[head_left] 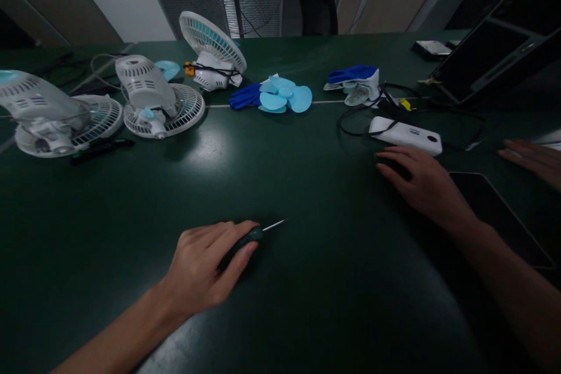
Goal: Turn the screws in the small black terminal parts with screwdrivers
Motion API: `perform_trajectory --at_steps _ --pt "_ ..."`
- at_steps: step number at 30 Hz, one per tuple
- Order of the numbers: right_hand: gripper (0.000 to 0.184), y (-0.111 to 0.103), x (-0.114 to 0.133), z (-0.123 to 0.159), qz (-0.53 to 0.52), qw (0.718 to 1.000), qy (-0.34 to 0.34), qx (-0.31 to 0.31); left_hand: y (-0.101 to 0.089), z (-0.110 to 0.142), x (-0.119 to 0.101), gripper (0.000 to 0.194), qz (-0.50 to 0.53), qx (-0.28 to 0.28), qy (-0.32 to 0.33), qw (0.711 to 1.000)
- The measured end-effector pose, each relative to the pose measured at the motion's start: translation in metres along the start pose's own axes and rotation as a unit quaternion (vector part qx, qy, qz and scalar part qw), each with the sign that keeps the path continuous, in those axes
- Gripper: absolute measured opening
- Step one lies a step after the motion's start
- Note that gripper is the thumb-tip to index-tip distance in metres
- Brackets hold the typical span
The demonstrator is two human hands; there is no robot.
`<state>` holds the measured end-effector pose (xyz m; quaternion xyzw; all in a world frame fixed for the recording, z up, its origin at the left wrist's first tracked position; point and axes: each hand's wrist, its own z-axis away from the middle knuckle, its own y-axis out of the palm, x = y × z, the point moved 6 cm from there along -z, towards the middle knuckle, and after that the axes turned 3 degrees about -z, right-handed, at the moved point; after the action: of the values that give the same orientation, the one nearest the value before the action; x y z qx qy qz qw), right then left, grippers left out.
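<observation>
My left hand (205,266) rests on the dark green table (307,304) with its fingers wrapped round the dark handle of a screwdriver (258,232); the thin metal shaft points to the right. My right hand (421,181) lies flat on the table with fingers stretched out, just in front of a white power bank (405,135), holding nothing. A blue fan blade (283,96) lies further back at the centre beside a blue glove (243,96).
Two white fan bodies (153,99) (48,114) lie at the left and a fan grille (213,41) stands behind them. Another person's hand (532,159) is at the right edge. A dark tablet (499,216) lies under my right forearm. Cables and a white fan part (359,87) sit behind the power bank.
</observation>
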<state>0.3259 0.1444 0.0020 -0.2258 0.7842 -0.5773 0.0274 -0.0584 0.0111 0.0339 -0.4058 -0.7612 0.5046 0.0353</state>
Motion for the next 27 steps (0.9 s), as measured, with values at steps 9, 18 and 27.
perform_trajectory --at_steps 9,18,27 --pt "0.042 -0.004 0.002 0.000 0.016 0.998 0.025 -0.057 -0.001 0.000 -0.001 0.025 -0.008 -0.004 0.003 1.000" --pt "0.030 -0.006 0.006 -0.001 -0.001 0.997 0.021 -0.068 -0.001 0.000 -0.001 0.025 -0.006 -0.006 0.004 1.000" --pt "0.027 -0.027 0.002 0.006 0.039 0.975 0.115 -0.187 -0.002 0.001 -0.002 0.025 -0.005 -0.001 0.005 1.000"
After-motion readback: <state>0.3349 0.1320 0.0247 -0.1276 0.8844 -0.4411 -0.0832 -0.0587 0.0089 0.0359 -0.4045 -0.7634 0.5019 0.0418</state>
